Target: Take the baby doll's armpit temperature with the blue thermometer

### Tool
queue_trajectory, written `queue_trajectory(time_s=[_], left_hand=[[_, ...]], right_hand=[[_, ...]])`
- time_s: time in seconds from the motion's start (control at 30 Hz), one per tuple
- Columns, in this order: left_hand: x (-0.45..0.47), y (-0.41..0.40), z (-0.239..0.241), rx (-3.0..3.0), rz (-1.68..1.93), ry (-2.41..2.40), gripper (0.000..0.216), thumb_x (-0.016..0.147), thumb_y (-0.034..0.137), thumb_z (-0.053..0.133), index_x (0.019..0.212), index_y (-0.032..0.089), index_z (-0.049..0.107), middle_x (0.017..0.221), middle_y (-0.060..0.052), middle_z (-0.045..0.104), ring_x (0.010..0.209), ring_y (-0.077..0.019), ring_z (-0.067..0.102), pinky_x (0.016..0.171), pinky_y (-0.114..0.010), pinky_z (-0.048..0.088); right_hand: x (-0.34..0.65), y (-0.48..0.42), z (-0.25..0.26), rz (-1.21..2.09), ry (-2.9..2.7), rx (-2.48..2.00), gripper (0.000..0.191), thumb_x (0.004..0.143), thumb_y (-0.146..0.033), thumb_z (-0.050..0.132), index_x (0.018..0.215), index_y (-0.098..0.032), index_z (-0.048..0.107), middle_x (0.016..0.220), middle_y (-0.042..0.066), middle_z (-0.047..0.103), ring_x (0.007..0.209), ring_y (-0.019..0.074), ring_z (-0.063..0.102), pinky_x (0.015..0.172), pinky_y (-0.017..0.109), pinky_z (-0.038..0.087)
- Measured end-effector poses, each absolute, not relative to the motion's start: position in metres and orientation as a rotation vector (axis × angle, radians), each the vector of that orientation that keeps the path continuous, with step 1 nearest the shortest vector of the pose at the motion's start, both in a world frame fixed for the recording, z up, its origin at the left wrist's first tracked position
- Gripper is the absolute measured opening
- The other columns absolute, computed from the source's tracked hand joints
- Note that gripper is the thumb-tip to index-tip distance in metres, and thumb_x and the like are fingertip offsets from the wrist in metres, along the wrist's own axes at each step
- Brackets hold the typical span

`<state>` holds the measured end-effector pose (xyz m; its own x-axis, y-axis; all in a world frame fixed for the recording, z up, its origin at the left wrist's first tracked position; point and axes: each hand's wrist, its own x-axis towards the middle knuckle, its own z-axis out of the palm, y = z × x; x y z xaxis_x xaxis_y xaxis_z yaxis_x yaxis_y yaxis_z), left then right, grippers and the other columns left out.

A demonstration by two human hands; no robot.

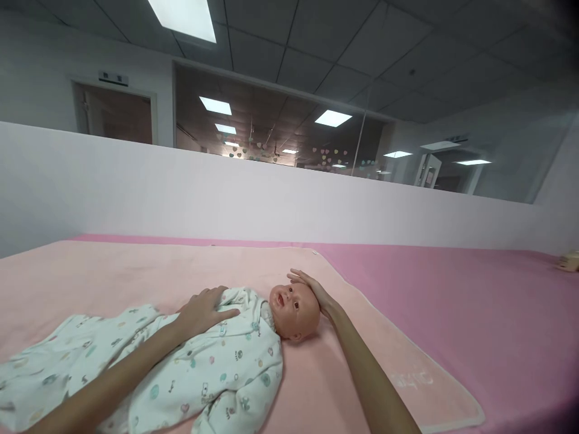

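A baby doll (296,313) lies on its back, its bald head toward the right and its face turned up. It wears a white garment (217,367) printed with small coloured figures, which spreads out to the left. My left hand (203,311) rests flat on the doll's chest with the fingers out and the thumb apart. Against the top of the doll's head lies my right hand (316,289), its fingers stretched along the far side. Neither hand is wrapped around anything. The doll's own hands and feet cannot be seen.
Beneath the doll is a peach blanket (325,386) with pale lettering near its right corner. It lies over a pink surface (434,295). A white low wall (253,205) runs along the back, with a window above it. A yellowish object (569,261) sits at the far right edge.
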<state>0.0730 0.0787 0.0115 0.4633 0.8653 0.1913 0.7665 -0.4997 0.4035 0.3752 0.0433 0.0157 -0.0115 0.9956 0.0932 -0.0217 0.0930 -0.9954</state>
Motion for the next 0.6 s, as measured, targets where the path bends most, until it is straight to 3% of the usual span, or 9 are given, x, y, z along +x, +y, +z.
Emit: queue_trajectory(time_s=[0.13, 0.33, 0.6], left_hand=[[0.072, 0.079, 0.012, 2.468, 0.552, 1.386, 0.068, 0.067, 0.068, 0.040, 0.117, 0.022, 0.046, 0.103, -0.008, 0.059, 0.101, -0.0288, 0.049, 0.082, -0.037, 0.038], [0.071, 0.073, 0.015, 2.458, 0.547, 1.401, 0.067, 0.069, 0.067, 0.038, 0.119, 0.022, 0.045, 0.107, -0.009, 0.057, 0.102, -0.0291, 0.048, 0.082, -0.039, 0.037], [0.070, 0.075, 0.013, 2.462, 0.585, 1.405, 0.065, 0.069, 0.066, 0.038, 0.117, 0.023, 0.048, 0.101, -0.008, 0.059, 0.098, -0.0295, 0.050, 0.080, -0.038, 0.038]], right_hand=[[0.373, 0.031, 0.020, 1.105, -1.292, -1.063, 0.054, 0.072, -0.046, 0.058, 0.122, -0.033, 0.044, 0.123, 0.001, 0.050, 0.116, 0.0197, 0.042, 0.100, 0.037, 0.028], [0.371, 0.029, 0.023, 1.104, -1.379, -1.136, 0.049, 0.071, -0.053, 0.055, 0.095, -0.012, 0.067, 0.094, 0.010, 0.065, 0.091, 0.0239, 0.058, 0.087, 0.038, 0.039], [0.368, 0.025, 0.026, 1.095, -1.369, -1.143, 0.039, 0.073, -0.047, 0.055, 0.088, -0.013, 0.068, 0.093, 0.009, 0.066, 0.089, 0.0225, 0.059, 0.083, 0.035, 0.043]])
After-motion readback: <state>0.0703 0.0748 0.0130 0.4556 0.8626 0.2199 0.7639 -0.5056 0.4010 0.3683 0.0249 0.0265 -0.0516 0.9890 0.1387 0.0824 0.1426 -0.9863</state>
